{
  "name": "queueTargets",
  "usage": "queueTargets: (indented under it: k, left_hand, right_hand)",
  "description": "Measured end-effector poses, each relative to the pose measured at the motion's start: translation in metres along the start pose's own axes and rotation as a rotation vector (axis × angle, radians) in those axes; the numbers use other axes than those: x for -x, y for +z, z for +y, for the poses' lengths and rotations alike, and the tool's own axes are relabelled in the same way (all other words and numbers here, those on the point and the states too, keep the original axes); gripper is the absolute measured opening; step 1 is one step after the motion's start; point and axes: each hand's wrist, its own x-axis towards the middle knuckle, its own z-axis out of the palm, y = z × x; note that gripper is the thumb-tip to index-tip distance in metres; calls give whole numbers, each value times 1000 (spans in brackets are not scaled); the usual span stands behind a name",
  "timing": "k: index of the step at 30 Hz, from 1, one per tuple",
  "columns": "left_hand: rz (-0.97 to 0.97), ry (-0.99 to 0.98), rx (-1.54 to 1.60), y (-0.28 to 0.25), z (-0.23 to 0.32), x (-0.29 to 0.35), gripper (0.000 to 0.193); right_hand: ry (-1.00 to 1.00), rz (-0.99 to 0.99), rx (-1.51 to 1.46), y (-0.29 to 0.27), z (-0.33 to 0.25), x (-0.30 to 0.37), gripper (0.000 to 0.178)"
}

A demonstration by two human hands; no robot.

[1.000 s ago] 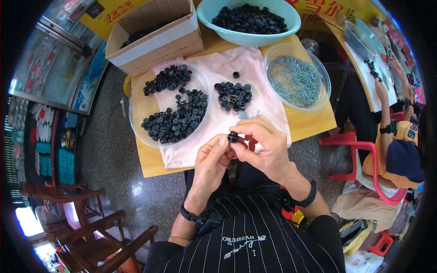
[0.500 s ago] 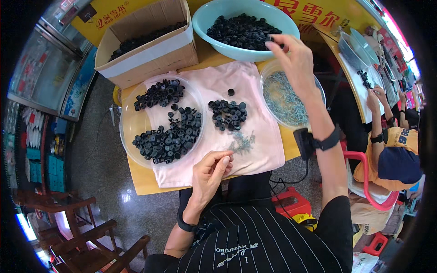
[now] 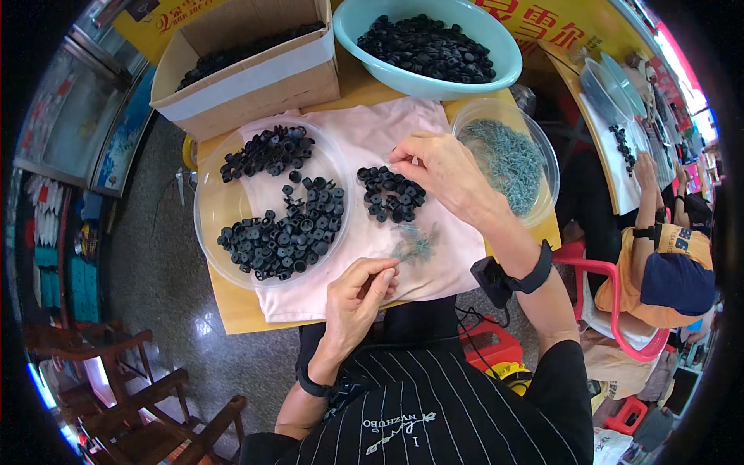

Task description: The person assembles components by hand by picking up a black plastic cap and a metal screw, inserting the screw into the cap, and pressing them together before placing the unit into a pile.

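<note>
My left hand [image 3: 358,298] hovers at the near side of the pink cloth [image 3: 449,260], thumb and forefinger pinched together. Whatever is in that pinch is too small to make out. Just beyond its fingertips lies a small heap of thin grey-green screws [image 3: 415,243]. My right hand [image 3: 446,172] is over the right edge of a pile of small black plastic caps [image 3: 390,198], fingers curled in and thumb closed toward them. Its fingertips partly hide what they hold. To the left, a clear round tray [image 3: 203,225] holds two heaps of similar black parts.
A clear round tub [image 3: 552,172] of screws stands right of the cloth. At the back are a cardboard box [image 3: 252,89] and a light-blue basin [image 3: 434,87], both with black parts. On the right, another person [image 3: 666,256] sits by a red chair [image 3: 616,298] at a second table.
My right hand has come down and left from the blue basin to the black pile, covering where a single cap lay. My left hand has stayed nearly in place.
</note>
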Motion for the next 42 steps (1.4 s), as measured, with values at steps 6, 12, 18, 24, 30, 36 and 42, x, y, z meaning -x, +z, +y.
queueTargets:
  k: [6, 12, 18, 24, 30, 36, 42]
  left_hand:
    - [2, -4, -15, 0, 2, 1, 18]
    - [20, 5, -23, 3, -2, 0, 18]
    - [50, 13, -1, 5, 0, -1, 18]
    - [82, 3, 1, 8, 3, -2, 21]
    - [111, 67, -286, 14, 15, -9, 17]
    - [96, 509, -778, 18, 22, -37, 19]
    - [48, 474, -899, 21, 19, -50, 16]
  right_hand:
    - [-26, 1, 96, 7, 7, 4, 16]
    - [-21, 9, 204, 7, 5, 2, 10]
    - [-10, -8, 156, 6, 11, 0, 10]
    - [43, 56, 134, 9, 15, 5, 9]
    - [-174, 318, 177, 15, 11, 19, 8]
    - [28, 216, -42, -13, -18, 83, 9]
    - [256, -76, -401, -7, -2, 134, 8]
